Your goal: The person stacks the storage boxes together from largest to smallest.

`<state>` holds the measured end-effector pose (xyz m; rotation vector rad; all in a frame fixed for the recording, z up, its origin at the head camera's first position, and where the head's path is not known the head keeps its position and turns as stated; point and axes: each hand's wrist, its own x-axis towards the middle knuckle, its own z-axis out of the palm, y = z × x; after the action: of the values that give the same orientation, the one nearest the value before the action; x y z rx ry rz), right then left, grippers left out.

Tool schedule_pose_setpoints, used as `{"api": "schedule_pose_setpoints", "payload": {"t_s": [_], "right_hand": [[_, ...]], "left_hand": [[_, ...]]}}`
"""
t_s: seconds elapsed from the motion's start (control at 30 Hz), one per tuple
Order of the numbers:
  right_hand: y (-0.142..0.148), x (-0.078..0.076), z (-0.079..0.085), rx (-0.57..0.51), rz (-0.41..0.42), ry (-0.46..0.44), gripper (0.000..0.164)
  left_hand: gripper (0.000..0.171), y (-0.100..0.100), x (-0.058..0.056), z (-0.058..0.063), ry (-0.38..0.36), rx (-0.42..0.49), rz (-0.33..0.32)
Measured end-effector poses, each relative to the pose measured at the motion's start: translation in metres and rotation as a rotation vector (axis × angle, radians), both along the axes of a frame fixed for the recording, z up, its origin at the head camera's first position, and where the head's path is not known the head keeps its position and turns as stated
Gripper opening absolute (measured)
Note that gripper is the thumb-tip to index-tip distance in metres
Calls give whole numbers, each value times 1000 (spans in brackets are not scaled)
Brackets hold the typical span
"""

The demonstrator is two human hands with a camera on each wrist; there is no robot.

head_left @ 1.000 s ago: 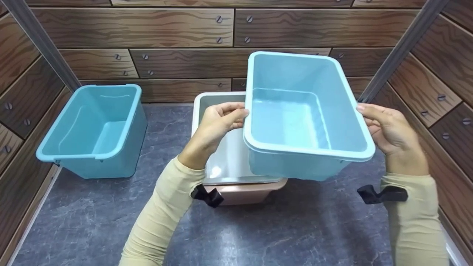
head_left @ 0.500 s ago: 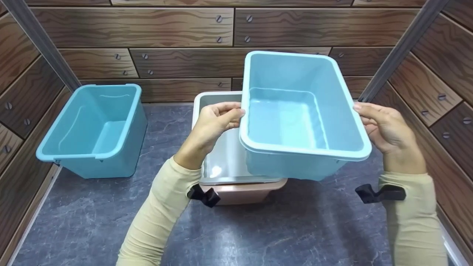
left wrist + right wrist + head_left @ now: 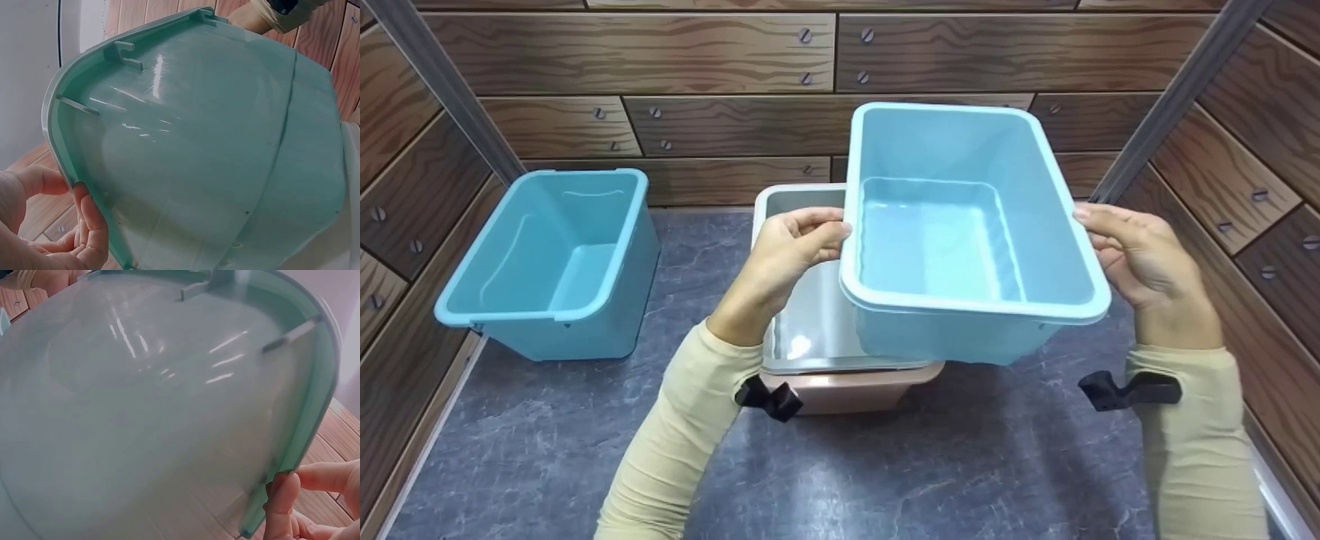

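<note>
At far left, a blue bin (image 3: 570, 337) stands on the dark marbled surface (image 3: 547, 450). Next, the left hand (image 3: 787, 255) pinches one side of the rim of a lighter blue bin (image 3: 952, 334), thumb above, fingers curled beneath. Beyond that hand, a grey bin (image 3: 814, 322) sits on or in a pinkish bin (image 3: 847, 395). The lighter blue bin, held up, partly hides both. Rightmost, the right hand (image 3: 1155, 259) pinches its opposite rim, thumb and fingers narrow.
</note>
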<state>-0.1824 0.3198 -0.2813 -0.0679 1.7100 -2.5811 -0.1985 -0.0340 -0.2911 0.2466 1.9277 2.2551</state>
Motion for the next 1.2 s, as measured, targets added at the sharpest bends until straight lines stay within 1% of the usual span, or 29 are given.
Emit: {"api": "schedule_pose_setpoints", "payload": {"t_s": [0.3, 0.57, 0.73, 1.0, 1.2], "right_hand": [[-5, -1, 3, -21, 34, 9, 26], [-6, 0, 4, -19, 26, 17, 26], [-8, 0, 6, -16, 18, 20, 26], [-11, 0, 8, -13, 15, 1, 25], [-14, 0, 10, -11, 14, 9, 25]], "left_hand": [[35, -6, 1, -1, 3, 0, 5], [35, -6, 2, -1, 13, -9, 6], [34, -8, 3, -1, 15, 2, 12], [34, -10, 4, -1, 5, 21, 27], [34, -12, 5, 1, 22, 44, 23]]}}
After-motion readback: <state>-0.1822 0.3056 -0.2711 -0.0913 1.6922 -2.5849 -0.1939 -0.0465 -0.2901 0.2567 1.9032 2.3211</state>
